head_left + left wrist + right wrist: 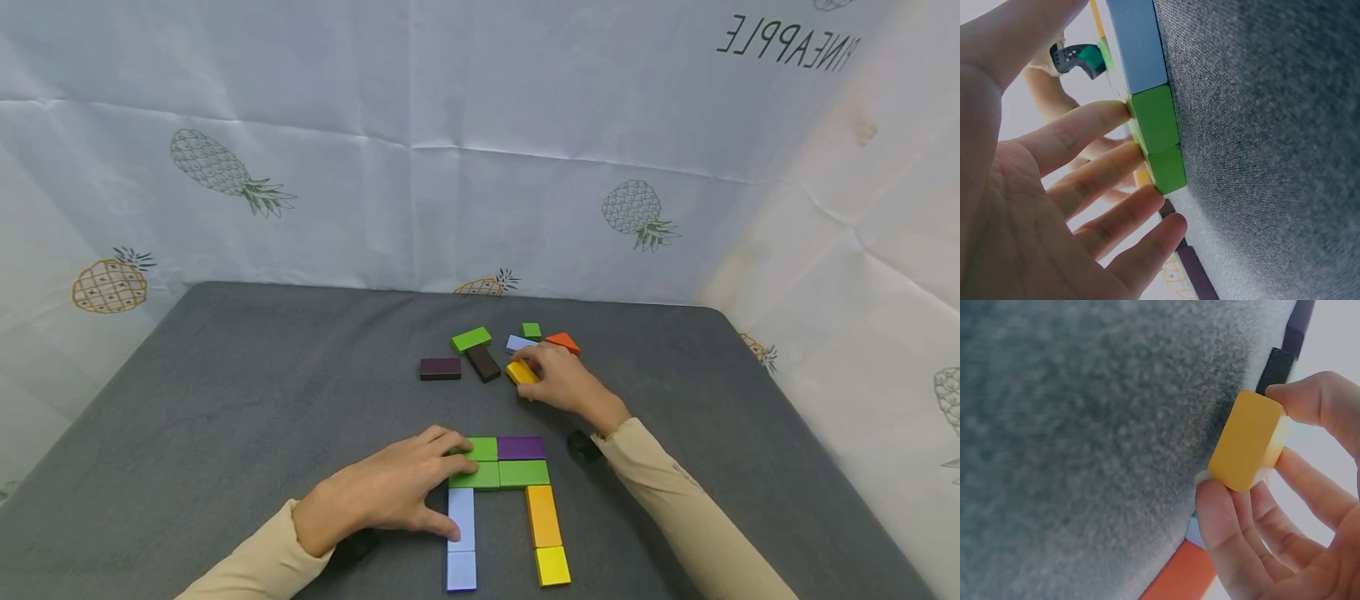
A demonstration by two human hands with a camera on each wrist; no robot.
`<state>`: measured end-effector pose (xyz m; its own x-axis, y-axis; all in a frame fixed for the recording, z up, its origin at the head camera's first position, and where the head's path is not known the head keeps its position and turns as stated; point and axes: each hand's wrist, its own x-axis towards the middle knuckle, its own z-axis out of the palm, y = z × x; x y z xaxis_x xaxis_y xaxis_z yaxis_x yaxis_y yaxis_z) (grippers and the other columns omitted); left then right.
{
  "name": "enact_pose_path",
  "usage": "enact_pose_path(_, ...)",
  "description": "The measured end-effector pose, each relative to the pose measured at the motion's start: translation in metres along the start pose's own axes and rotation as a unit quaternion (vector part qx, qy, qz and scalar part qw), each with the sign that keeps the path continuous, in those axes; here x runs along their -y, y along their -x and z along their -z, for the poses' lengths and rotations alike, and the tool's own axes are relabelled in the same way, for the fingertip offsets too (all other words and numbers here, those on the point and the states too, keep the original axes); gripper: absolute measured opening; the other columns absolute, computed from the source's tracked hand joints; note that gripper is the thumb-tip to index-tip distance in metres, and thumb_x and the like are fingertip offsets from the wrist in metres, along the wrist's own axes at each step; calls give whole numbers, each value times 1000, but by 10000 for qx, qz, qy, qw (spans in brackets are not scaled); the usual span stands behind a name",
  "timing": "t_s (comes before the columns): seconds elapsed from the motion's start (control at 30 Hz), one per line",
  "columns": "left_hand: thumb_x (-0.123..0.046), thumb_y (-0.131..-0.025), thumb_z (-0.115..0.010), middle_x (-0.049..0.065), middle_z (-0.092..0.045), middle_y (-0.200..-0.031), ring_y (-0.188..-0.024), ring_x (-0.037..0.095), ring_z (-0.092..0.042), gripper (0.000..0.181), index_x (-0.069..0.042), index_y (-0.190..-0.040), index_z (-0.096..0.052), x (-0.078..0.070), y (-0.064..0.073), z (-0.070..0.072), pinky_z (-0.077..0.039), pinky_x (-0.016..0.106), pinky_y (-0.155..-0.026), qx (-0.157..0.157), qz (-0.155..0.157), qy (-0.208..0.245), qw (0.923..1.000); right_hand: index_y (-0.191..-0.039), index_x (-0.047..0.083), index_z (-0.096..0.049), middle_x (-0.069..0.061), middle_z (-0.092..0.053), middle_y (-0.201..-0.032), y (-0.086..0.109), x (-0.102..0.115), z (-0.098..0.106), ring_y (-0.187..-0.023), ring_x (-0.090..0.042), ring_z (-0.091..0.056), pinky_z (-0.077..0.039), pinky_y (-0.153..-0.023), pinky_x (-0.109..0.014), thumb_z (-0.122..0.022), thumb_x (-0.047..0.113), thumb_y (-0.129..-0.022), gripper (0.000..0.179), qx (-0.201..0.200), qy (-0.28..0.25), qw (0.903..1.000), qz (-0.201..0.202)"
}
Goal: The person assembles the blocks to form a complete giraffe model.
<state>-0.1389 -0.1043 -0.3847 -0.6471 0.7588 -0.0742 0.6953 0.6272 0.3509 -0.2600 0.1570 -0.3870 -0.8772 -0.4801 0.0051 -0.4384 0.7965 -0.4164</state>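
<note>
Delicately, the right hand [558, 379] pinches a smooth, bevel-edged yellow block [1244, 440] just below and right of centre in the head view, over coarse-textured grey cloth [300, 375]. At lower centre, the left hand [397, 479], fingers loosely spread, touches flat-faced green blocks [1157, 119] and, by its thumb, a pale-blue oblong [463, 507].
</note>
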Motion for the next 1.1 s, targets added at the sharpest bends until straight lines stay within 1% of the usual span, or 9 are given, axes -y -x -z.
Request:
enact_pose_path(0.2,-53,-79,-78,-2,-52,-141,-129,15,-47,65,-19,-131,-63,0,0,0,-49,36,-103,27,0,6,10000,-122,9,-67,-8,-66,-98,10,0,5,-82,-18,-56,-47,-67,-29,-71,17,-82,41,-131,-41,9997,-219)
enact_pose_path(0.37,-54,-79,-78,-2,-51,-142,-130,15,-46,65,-19,-132,-63,0,0,0,-49,37,-103,66,33,32,10000,-121,7,-67,-7,-67,-96,18,-2,6,-81,-17,-56,-47,-69,-30,-73,20,-82,42,-178,-10,9990,-410)
enact_pose_path(0.6,-54,-79,-78,-2,-51,-142,-130,15,-46,65,-20,-132,-62,-1,0,1,-48,37,-104,90,63,45,9999,-123,7,-66,-8,-67,-102,31,-3,3,-85,-19,-57,-47,-71,-33,-75,24,-85,43,-75,-109,9968,-788)
enact_pose_path(0.83,-54,-79,-78,-2,-51,-142,-129,15,-46,66,-19,-132,-63,-1,0,1,-48,36,-104,99,61,19,9999,-124,5,-66,-8,-65,-98,41,-5,1,-84,-19,-54,-47,-71,-34,-76,23,-85,45,46,-192,9946,-1016)
enact_pose_path(0.9,-54,-79,-78,-2,-51,-142,-129,15,-46,66,-19,-133,-63,-1,0,1,-48,36,-103,112,66,25,9999,-124,3,-65,-9,-65,-99,43,-5,1,-86,-20,-55,-49,-74,-36,-76,25,-85,46,83,-171,9942,-1063)
enact_pose_path(0.97,-54,-79,-78,-2,-51,-142,-129,15,-46,66,-19,-133,-62,-1,-1,1,-48,37,-103,127,73,36,9999,-126,2,-64,-11,-67,-105,45,-5,1,-91,-22,-57,-51,-80,-40,-77,27,-85,49,116,-161,9939,-1082)
enact_pose_path(1.03,-54,-79,-78,-2,-51,-142,-129,15,-46,66,-20,-133,-62,-1,-1,1,-48,37,-104,141,80,41,9999,-126,1,-64,-14,-67,-112,48,-5,1,-98,-26,-59,-52,-87,-46,-76,30,-86,52,124,-180,9942,-1056)
enact_pose_path(1.1,-55,-79,-77,-3,-51,-142,-130,15,-45,66,-20,-133,-62,-1,-1,1,-48,37,-104,149,88,40,9998,-128,1,-63,-16,-65,-121,51,-5,1,-109,-31,-59,-49,-96,-51,-76,33,-86,55,116,-206,9944,-1034)
